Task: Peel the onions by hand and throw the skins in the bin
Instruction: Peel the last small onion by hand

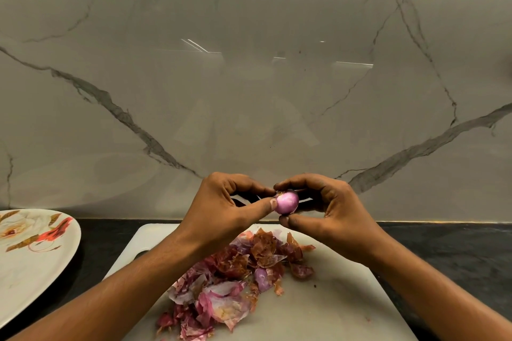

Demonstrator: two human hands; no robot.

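A small pink-purple onion [288,202], mostly bare of skin, is held up above the white cutting board [332,299]. My right hand [329,210] curls round it, fingers over the top and thumb under it. My left hand [230,207] pinches at the onion's left end with thumb and forefinger. A heap of dry red and pink onion skins [232,279] lies on the board below the hands. No bin is in view.
A white plate with a flower print [30,257] sits at the left on the dark counter [457,252]. A marble-patterned wall [249,77] rises right behind the board.
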